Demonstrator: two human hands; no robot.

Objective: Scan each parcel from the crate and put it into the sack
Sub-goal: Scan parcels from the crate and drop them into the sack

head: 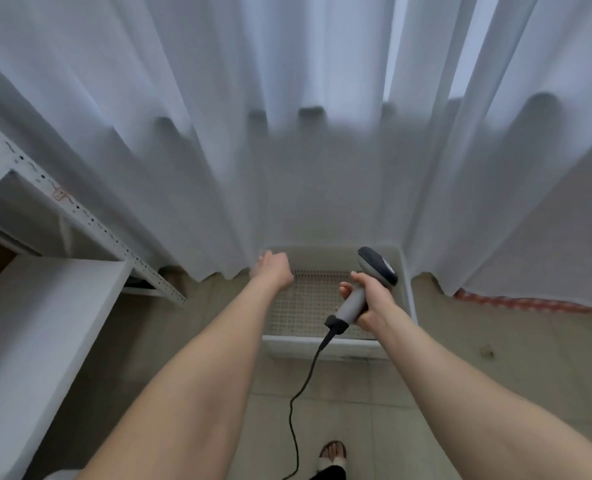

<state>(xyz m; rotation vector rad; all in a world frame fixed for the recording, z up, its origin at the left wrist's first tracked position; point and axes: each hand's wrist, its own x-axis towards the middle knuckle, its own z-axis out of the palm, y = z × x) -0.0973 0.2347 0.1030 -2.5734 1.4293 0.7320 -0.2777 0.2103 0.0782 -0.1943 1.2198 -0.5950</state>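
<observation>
A white plastic crate (pixel 322 345) stands on the floor against the curtain. Its perforated bottom shows, and I see no parcel in the part in view. My left hand (pixel 274 268) reaches to the crate's far left corner beside the curtain hem, with the fingers hidden behind the back of the hand. Over the crate's right half, my right hand (pixel 370 301) grips the grey handle of a barcode scanner (pixel 375 266), whose dark head points away from me. The scanner's black cable (pixel 298 393) hangs down to the floor. No sack is in view.
A white curtain (pixel 287 133) fills the back and drapes round the crate. At the left are a perforated metal shelf post (pixel 80 209) and a white flat surface (pixel 38 323). My sandalled foot (pixel 332 452) stands on the tiled floor below the crate.
</observation>
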